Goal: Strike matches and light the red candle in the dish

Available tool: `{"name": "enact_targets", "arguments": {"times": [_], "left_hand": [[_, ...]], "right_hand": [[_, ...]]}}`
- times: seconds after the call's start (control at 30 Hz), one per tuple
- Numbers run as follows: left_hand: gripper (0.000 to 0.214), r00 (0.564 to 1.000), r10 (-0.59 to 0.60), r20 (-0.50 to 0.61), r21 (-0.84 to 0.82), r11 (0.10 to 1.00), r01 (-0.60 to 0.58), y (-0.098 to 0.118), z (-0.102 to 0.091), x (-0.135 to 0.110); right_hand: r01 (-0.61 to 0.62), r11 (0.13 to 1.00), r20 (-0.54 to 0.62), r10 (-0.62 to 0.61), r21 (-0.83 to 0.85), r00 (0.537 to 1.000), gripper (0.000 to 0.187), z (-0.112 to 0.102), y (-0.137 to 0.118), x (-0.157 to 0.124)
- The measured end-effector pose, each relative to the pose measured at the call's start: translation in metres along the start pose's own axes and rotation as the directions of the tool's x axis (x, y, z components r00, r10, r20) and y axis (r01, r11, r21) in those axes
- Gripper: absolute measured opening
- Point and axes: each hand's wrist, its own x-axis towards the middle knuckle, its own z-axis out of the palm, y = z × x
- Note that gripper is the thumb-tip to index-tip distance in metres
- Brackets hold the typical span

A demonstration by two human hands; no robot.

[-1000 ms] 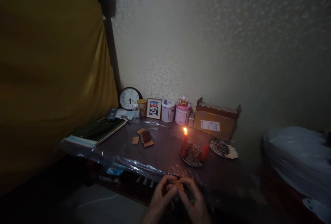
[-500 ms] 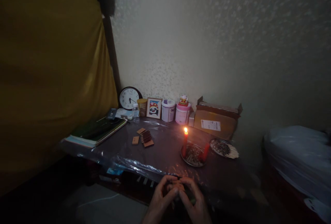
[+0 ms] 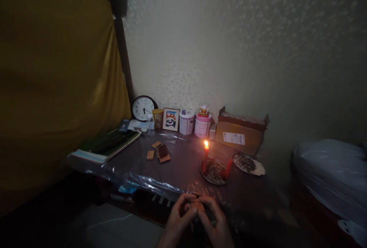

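Note:
My left hand [image 3: 179, 216] and my right hand [image 3: 214, 217] meet at the table's front edge. Between their fingertips is a small tan matchbox [image 3: 197, 203], partly covered by the fingers and dim. Beyond them a metal plate [image 3: 214, 182] carries a lit red candle [image 3: 205, 158] standing upright and a shorter red candle [image 3: 228, 168], unlit and leaning. Dark burnt bits lie on that plate. To its right, a second plate [image 3: 239, 168] holds many matchsticks [image 3: 257, 168]. Several more matchboxes [image 3: 162, 151] are piled left of the candles.
Along the wall stand a clock [image 3: 143, 108], a panda picture frame [image 3: 171, 119], a white tub [image 3: 186, 122], a pink tub [image 3: 203, 126] with a figurine on top, and a cardboard box [image 3: 240, 135]. Books [image 3: 107, 145] lie at the left. A yellow curtain [image 3: 63, 87] hangs beside the table.
The fingers have shifted slightly around the matchbox, and a little more of its tan face shows. Everything on the table stays where it was.

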Motion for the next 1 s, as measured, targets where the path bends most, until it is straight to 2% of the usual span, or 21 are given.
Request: {"name": "enact_targets", "arguments": {"times": [0.13,0.3,0.67,1.0], "left_hand": [[0.033,0.999,0.026,-0.037,0.008,1.000,-0.025,-0.0034,-0.0016,0.0025],[0.036,1.000,0.017,-0.016,0.007,1.000,-0.017,-0.0074,-0.0058,0.0052],[0.036,1.000,-0.017,-0.027,0.012,1.000,0.017,-0.0005,-0.0035,0.0017],[0.038,1.000,0.029,-0.002,0.056,0.998,-0.029,-0.0035,-0.0036,0.0028]], "right_hand": [[0.023,1.000,-0.010,-0.023,0.006,1.000,0.020,0.0006,-0.0008,0.0021],[0.019,1.000,-0.001,-0.019,-0.004,1.000,0.020,0.0024,0.0015,0.0034],[0.028,1.000,0.009,-0.028,0.011,1.000,0.020,0.0024,0.0031,0.0023],[0.039,0.999,0.041,-0.038,-0.020,0.998,0.019,-0.0002,0.0015,-0.0012]]}}
